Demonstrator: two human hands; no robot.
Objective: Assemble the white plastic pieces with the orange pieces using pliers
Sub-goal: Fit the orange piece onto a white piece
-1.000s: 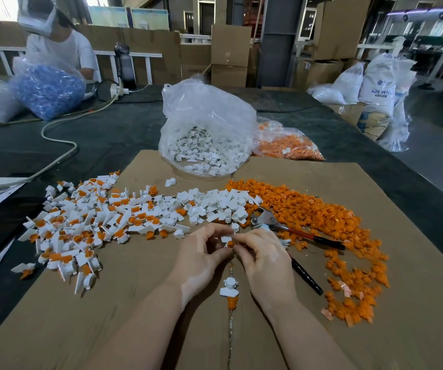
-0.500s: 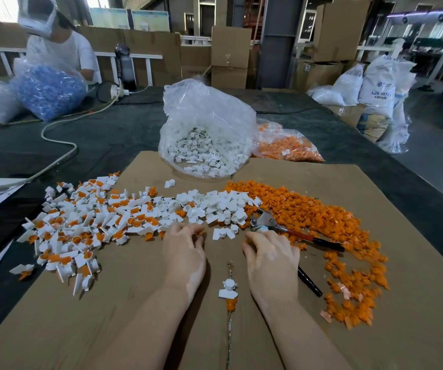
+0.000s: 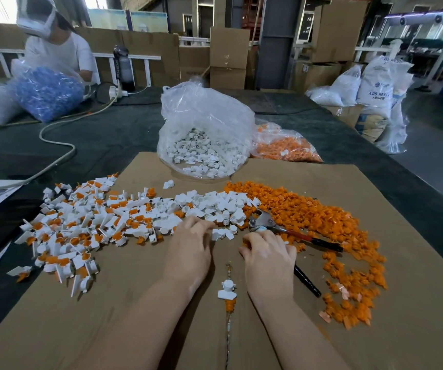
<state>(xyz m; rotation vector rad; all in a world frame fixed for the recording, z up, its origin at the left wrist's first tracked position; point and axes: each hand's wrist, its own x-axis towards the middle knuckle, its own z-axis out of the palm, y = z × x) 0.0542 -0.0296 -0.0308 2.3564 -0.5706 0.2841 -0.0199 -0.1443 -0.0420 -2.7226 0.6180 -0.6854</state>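
Head view, looking down at a worktop point(image 3: 124, 134) w/ a brown cardboard sheet point(image 3: 108, 316) on it. Left hand point(image 3: 188, 249) lies palm down, fingers relaxed and straight, tips touching loose white pieces point(image 3: 215, 204) at mid-sheet. Right hand point(image 3: 269, 259) sits just beside it, fingers curled over something small; can't tell what it grips. Pliers point(image 3: 289, 232) w/ red-black handles lie on the sheet, partly under the right hand, beside the orange pieces point(image 3: 321, 214) spread to the right. Assembled white-orange pieces point(image 3: 81, 222) heaped at left. One assembled piece point(image 3: 227, 289) lies between the wrists. Clear bag of white parts point(image 3: 204, 140) behind, bag of orange parts point(image 3: 287, 146) next to it.
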